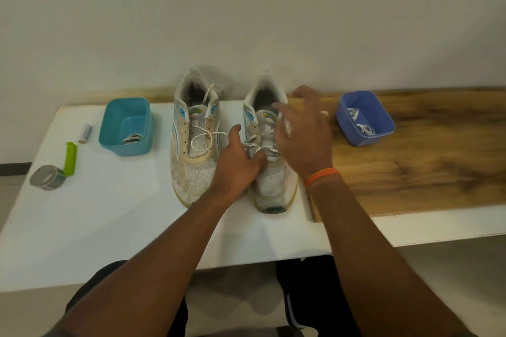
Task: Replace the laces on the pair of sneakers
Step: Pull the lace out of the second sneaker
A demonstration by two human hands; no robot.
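Two worn white sneakers stand side by side on the white table (109, 213), toes toward me. The left sneaker (195, 150) has its old speckled lace (204, 139) loosened in a loop. My left hand (238, 164) grips the right sneaker (273, 183) at its inner side, fingers curled over the lowest lace crossings. My right hand (301, 131), motion-blurred, hovers over that sneaker's tongue with fingers spread and holds nothing. A blue tub (383, 128) at the right holds rolled white laces (365, 128).
A teal tub (109, 120) with a coiled lace inside stands left of the sneakers. Further left lie a battery (85, 133), a green clip (70, 158) and a roll of tape (46, 177). A wooden board (410, 159) covers the table's right part. The wall is close behind.
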